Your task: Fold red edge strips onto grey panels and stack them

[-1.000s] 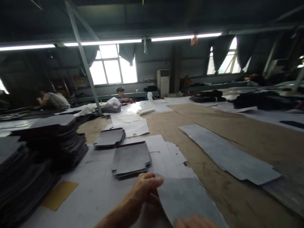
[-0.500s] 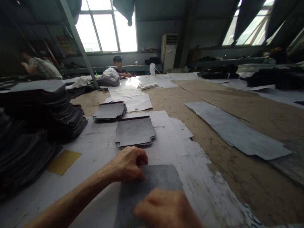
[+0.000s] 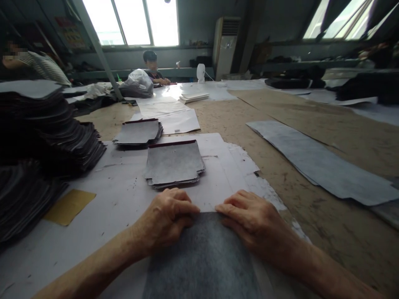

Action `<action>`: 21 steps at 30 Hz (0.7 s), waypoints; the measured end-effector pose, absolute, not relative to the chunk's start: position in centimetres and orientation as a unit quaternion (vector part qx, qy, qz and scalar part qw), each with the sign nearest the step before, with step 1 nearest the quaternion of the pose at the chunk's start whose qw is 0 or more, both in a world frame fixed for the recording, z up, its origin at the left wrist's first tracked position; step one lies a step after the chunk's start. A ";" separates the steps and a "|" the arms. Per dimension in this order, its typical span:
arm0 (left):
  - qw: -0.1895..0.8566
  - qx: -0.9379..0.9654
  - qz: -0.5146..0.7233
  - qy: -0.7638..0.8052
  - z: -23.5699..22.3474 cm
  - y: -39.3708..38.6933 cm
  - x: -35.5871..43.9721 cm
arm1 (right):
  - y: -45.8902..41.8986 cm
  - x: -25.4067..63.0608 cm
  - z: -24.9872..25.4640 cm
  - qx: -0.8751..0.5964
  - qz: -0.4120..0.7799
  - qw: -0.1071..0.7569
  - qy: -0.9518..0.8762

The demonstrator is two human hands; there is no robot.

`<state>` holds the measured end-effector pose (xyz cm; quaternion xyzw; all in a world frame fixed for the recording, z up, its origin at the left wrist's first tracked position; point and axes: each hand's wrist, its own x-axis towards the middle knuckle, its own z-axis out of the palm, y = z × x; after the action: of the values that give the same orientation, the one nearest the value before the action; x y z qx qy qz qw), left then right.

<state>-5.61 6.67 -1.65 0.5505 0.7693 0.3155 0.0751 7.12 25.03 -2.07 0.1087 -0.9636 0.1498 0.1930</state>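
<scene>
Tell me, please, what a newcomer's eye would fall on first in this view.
Probably the left hand and right hand, low in the middle, with their fingers at the far edge of a grey sheet. Next might come the tall dark pile on the left. The bright window at the top, left of centre, would likely draw the eye too.

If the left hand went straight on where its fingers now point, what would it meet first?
Most likely the right hand, which faces the left hand across a small gap at the far edge of the grey sheet; depth is hard to judge.
</scene>
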 end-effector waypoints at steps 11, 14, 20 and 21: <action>-0.021 0.707 0.259 0.657 -2.0 5.7 -5.7 | 25.3 8.3 -2.5 0.196 0.100 0.259 -0.940; -0.018 0.716 0.240 0.656 -2.0 5.6 -5.8 | 25.2 8.5 -2.7 0.199 0.088 0.245 -0.945; -0.028 0.733 0.218 0.644 -2.1 5.7 -6.0 | 25.3 8.5 -2.6 0.229 0.087 0.240 -0.940; -0.029 0.734 0.217 0.643 -2.1 5.7 -6.0 | 25.3 8.5 -2.5 0.232 0.089 0.241 -0.938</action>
<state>-5.98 5.66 -2.10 0.7336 0.6432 0.2174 -0.0293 8.45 25.26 -2.51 0.2321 -0.9382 0.0888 0.2407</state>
